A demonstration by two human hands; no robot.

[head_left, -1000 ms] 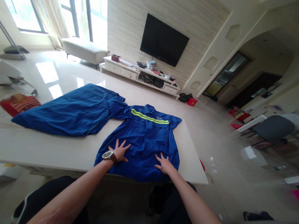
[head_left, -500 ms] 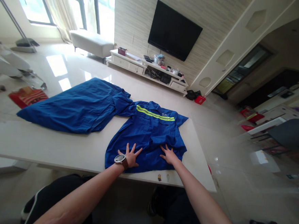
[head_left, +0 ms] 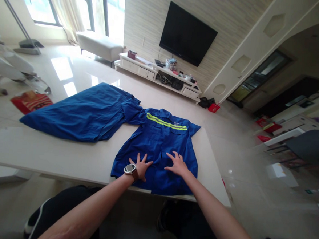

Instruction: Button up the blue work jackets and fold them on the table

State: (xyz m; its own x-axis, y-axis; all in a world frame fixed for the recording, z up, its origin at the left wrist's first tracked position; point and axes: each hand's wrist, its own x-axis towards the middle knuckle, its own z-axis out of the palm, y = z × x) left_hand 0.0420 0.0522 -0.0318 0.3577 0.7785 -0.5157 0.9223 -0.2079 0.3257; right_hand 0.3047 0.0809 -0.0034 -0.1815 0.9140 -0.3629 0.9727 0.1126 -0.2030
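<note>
A blue work shirt (head_left: 158, 141) lies front side up on the white table (head_left: 64, 156), its collar away from me and a yellow-green reflective band across the chest. My left hand (head_left: 142, 166), with a watch (head_left: 130, 168) on the wrist, rests spread on the shirt's lower left part. Over the lower right part is my right hand (head_left: 178, 163), fingers apart; whether it touches the cloth I cannot tell. Neither hand grips anything. The shirt's hem reaches the table's near edge. To the left lies more blue clothing (head_left: 78, 113), loosely spread, touching the shirt's left sleeve.
Beyond the table stand a low white TV cabinet (head_left: 130, 65) with small items on it, and a pale bench (head_left: 99, 46). A red bag (head_left: 29, 102) is on the floor at left. At right there is a dark chair (head_left: 307, 146).
The lower right of the shirt has been smoothed out, and its hem has come down to the table edge, covering small items there. My right hand has shifted slightly; my left stays nearly in place.
</note>
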